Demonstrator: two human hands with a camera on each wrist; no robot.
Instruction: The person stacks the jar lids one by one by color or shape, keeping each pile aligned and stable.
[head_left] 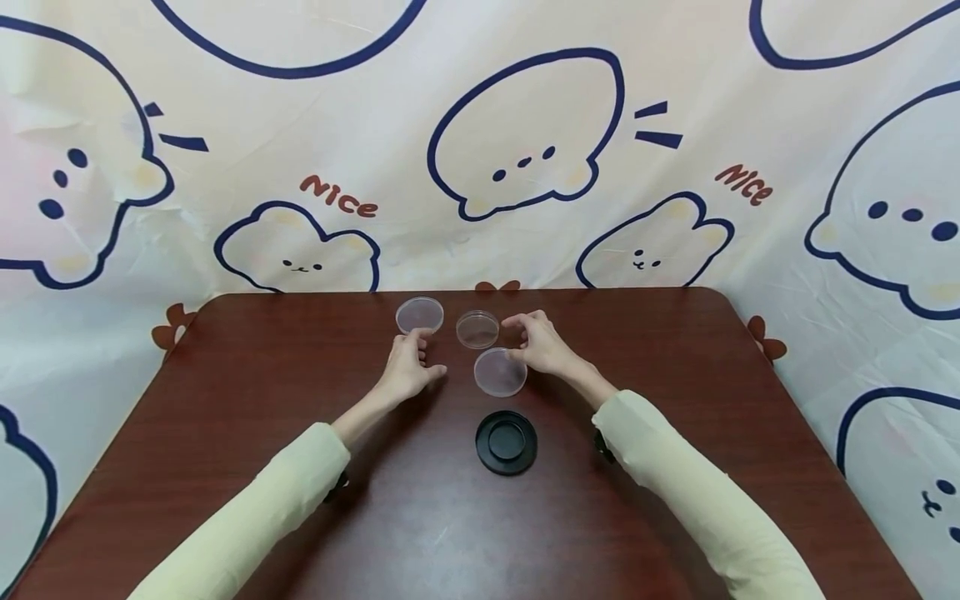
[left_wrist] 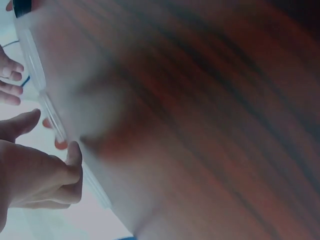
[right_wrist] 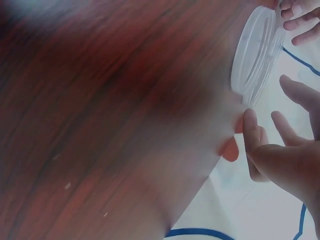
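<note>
Three clear, shallow round pieces like petri dishes or their lids lie near the table's far edge. My left hand (head_left: pixel 408 364) is at the front edge of the left clear disc (head_left: pixel 420 313), fingers bent loosely and thumb spread to the right. Whether its fingertips touch the rim, I cannot tell. The middle clear dish (head_left: pixel 477 332) stands between my hands and shows a raised rim. Beside it is my right hand (head_left: pixel 546 346), fingers and thumb apart. That thumb reaches the right edge of the nearer clear disc (head_left: pixel 498 373); contact is unclear.
A black round disc with a raised inner ring (head_left: pixel 506 458) lies on the brown table (head_left: pixel 420 517), nearer to me than the clear pieces. A patterned cloth (head_left: pixel 405 142) hangs directly behind the table's far edge and along both sides.
</note>
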